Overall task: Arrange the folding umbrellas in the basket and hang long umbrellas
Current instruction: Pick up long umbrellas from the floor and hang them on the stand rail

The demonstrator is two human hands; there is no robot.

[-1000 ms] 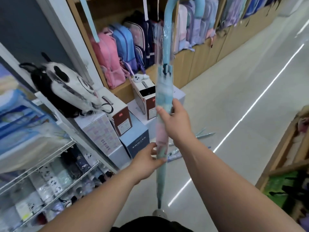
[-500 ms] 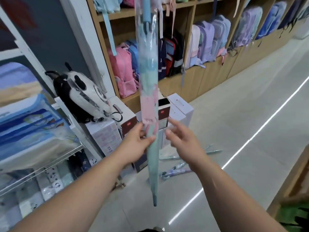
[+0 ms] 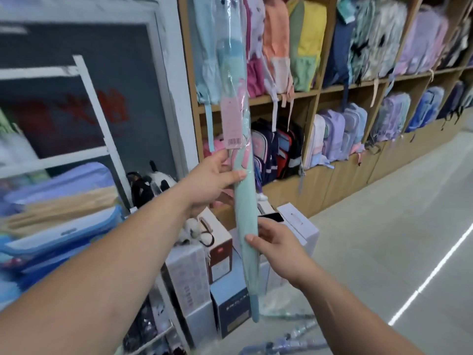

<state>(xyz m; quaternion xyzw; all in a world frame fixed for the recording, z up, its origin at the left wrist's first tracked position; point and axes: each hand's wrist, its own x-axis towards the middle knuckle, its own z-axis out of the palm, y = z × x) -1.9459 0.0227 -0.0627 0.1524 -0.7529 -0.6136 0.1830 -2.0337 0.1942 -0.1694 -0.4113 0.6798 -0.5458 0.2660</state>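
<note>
Gripped long umbrella (image 3: 244,206) in left hand (image 3: 215,180), thumb and fingers curled round it. Pinched it with right hand (image 3: 279,249) at five o'clock from left. Held nearly upright.

1. Single view, worn on the head; wide-angle, with bent edges.
2. Looks forward and a little down, very near to left hand (image 3: 213,176), right hand (image 3: 280,249) and long umbrella (image 3: 244,213) at centre.
3. Faces backpack shelves (image 3: 345,185) far and right, white rack (image 3: 94,103) near left, floor (image 3: 396,226) far right.
</note>
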